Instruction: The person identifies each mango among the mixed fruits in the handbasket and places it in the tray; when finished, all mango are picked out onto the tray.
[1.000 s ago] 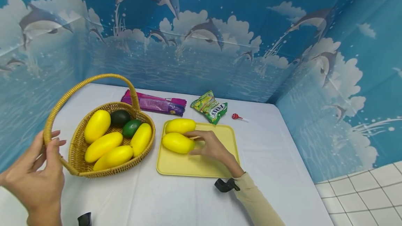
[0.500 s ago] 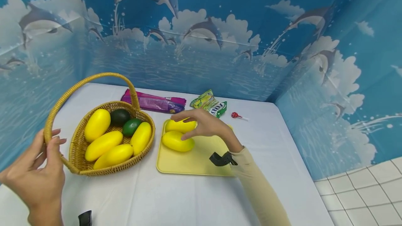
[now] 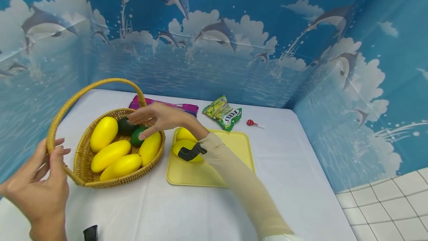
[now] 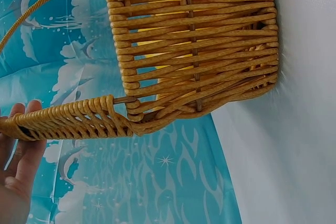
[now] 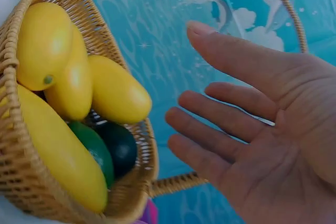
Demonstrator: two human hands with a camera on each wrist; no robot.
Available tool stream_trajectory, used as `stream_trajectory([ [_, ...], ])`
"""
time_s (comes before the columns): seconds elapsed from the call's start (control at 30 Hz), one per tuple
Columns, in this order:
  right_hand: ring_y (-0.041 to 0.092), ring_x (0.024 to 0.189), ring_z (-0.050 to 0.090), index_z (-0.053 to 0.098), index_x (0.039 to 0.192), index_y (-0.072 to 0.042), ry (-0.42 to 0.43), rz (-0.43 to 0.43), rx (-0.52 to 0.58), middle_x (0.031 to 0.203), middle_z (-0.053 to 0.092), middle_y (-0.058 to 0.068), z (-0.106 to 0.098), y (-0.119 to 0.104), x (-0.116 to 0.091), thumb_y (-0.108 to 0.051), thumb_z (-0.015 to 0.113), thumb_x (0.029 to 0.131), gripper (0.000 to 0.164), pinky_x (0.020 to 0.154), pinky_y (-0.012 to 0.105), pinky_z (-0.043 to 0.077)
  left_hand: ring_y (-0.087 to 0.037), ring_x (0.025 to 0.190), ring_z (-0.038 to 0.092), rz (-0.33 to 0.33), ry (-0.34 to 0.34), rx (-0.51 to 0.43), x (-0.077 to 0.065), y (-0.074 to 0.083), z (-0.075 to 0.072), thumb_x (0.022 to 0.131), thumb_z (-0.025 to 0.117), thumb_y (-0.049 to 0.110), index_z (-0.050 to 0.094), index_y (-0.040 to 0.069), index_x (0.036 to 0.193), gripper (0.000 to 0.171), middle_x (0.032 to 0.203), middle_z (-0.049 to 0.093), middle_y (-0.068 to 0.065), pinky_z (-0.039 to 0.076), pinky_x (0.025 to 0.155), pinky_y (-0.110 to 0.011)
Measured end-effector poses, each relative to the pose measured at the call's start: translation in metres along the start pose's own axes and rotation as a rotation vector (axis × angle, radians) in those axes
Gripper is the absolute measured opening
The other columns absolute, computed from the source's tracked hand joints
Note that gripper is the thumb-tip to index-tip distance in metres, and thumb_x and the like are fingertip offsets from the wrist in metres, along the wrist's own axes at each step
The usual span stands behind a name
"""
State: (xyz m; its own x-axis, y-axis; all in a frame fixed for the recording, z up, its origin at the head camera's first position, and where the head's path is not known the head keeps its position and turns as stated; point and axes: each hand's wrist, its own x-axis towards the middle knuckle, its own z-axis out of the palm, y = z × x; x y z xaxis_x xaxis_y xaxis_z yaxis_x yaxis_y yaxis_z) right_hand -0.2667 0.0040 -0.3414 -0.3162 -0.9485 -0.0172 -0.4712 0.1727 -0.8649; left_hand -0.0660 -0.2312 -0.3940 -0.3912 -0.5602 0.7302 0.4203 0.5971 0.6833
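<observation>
My left hand [image 3: 41, 185] grips one side of the wicker basket's handle [image 3: 97, 83]; the left wrist view shows its fingers around the woven handle [image 4: 68, 125]. The basket [image 3: 117, 184] holds several yellow mango-like fruits [image 3: 110, 155] and two dark green fruits [image 3: 135, 137]. Above the basket's right side hovers my right hand [image 3: 164, 116], with nothing in it. In the right wrist view that hand's [image 5: 262, 124] fingers are extended and apart from the fruit. Two yellow fruits [image 3: 179, 147] lie on the yellow tray [image 3: 239, 151], partly hidden by my right forearm and black wrist strap.
Behind the basket lies a purple package [image 3: 187, 109], partly covered by my right hand. A green FOX'S candy bag [image 3: 223, 113] and a red lollipop [image 3: 251, 123] lie behind the tray. A dolphin-printed curtain [image 3: 214, 66] borders the white table [image 3: 294, 181].
My right hand has let go of the front yellow fruit on the tray, lifted, and moved left over the basket. My left hand has kept hold of the handle.
</observation>
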Motion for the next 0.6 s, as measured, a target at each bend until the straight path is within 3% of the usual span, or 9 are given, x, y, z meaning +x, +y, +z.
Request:
stream_trajectory([
  [0.13,0.032,0.146,0.055,0.049,0.156,0.009,0.031,0.003,0.032,0.157,0.054,0.026,0.009,0.006,0.028,0.002,0.075,0.099,0.063,0.117,0.024,0.051,0.010,0.092,0.072,0.005,-0.001,0.018,0.001,0.000,-0.001,0.099,0.075,0.002,0.080,0.012,0.127,0.030,0.115,0.079,-0.020,0.058,0.088,-0.008],
  [0.27,0.033,0.145,0.056,0.049,0.156,0.009,0.077,-0.007,0.027,0.158,0.054,0.025,0.020,0.015,0.054,-0.001,0.076,0.100,0.063,0.117,0.028,0.052,0.011,0.092,0.072,0.002,0.002,0.032,0.001,-0.003,-0.004,0.099,0.075,0.002,0.079,0.012,0.127,0.031,0.117,0.078,-0.020,0.058,0.088,-0.008],
  [0.5,0.027,0.139,0.061,0.057,0.154,0.000,0.223,0.024,-0.095,0.154,0.061,0.017,0.036,0.032,0.078,-0.006,0.078,0.099,0.059,0.113,0.023,0.054,0.014,0.095,0.070,0.007,-0.052,0.101,0.000,-0.004,-0.002,0.102,0.073,0.006,0.076,0.017,0.134,0.034,0.117,0.077,-0.024,0.057,0.090,-0.007],
  [0.6,0.022,0.136,0.062,0.058,0.155,-0.003,0.240,0.042,-0.147,0.155,0.061,0.013,0.041,0.038,0.086,-0.007,0.079,0.099,0.059,0.109,0.019,0.055,0.014,0.095,0.070,0.006,-0.049,0.105,0.000,-0.004,-0.001,0.102,0.074,0.006,0.075,0.017,0.134,0.034,0.116,0.077,-0.025,0.057,0.089,-0.007],
])
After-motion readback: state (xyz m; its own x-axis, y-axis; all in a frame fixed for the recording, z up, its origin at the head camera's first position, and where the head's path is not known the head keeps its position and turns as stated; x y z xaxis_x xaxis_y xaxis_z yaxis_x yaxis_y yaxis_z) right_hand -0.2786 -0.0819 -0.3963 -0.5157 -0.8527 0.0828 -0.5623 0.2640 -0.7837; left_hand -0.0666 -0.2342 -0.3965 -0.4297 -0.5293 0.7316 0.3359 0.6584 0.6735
